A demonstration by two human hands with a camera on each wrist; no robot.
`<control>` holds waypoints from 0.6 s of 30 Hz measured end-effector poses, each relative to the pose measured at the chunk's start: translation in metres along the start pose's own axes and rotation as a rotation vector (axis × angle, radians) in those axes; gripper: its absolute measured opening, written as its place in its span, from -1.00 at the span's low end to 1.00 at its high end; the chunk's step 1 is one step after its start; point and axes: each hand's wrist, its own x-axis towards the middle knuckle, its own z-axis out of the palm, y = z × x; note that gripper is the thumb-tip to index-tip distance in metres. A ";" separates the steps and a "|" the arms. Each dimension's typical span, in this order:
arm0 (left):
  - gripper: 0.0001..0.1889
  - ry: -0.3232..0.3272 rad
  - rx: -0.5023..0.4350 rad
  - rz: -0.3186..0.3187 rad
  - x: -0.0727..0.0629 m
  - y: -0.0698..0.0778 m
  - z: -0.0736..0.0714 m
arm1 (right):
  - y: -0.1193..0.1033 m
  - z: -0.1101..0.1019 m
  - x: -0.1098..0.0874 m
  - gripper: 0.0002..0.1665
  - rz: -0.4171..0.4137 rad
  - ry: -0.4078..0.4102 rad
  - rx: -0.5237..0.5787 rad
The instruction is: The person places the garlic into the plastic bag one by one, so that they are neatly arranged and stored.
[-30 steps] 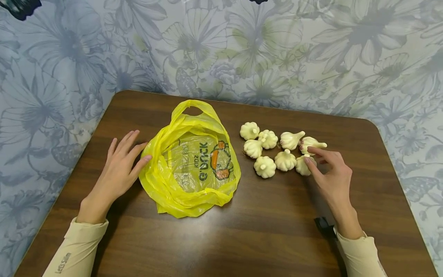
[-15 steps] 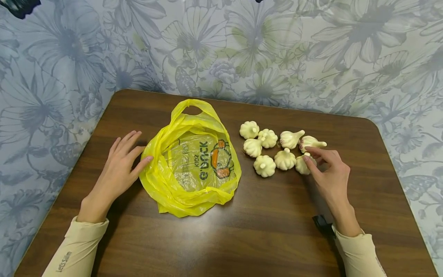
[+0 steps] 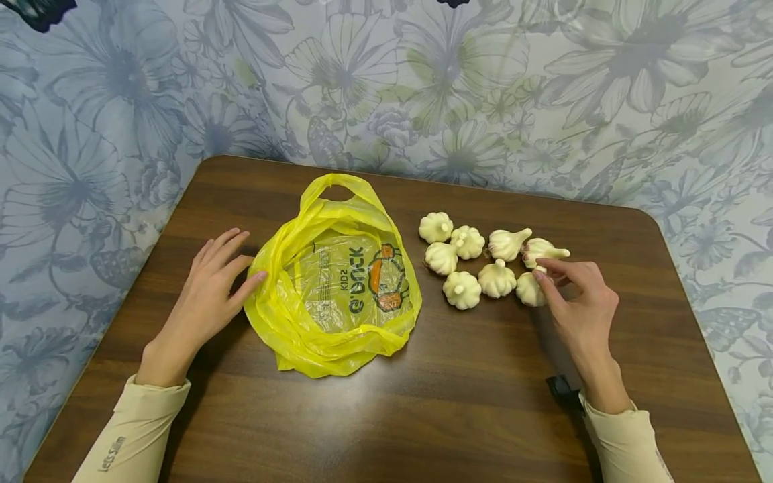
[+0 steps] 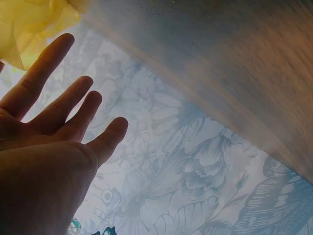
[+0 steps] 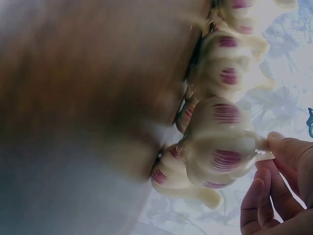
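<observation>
Right hand (image 3: 580, 292), shifted slightly rightward since half a second ago; its thumb (image 3: 546, 287) and forefinger (image 3: 555, 266) stand closer together at the stem (image 3: 540, 270) of the end garlic bulb (image 3: 530, 290), which leans a little farther right; left hand (image 3: 202, 288), fingertips marginally farther right than a second ago; yellow bag (image 3: 332, 352), nudged faintly in the same direction.

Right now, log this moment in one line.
left hand: at side of yellow bag; right hand: pinches garlic by stem; other bulbs: on table
</observation>
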 end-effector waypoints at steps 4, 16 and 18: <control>-0.70 -0.004 0.001 0.004 0.002 0.001 -0.001 | -0.011 -0.007 0.006 -0.74 -0.012 0.019 0.012; -0.70 -0.007 -0.001 0.008 0.001 0.000 -0.002 | -0.025 -0.015 0.041 -0.80 0.006 0.124 0.088; -0.70 -0.010 -0.007 0.007 0.000 0.000 -0.002 | -0.028 -0.013 0.044 -0.80 0.004 0.122 0.094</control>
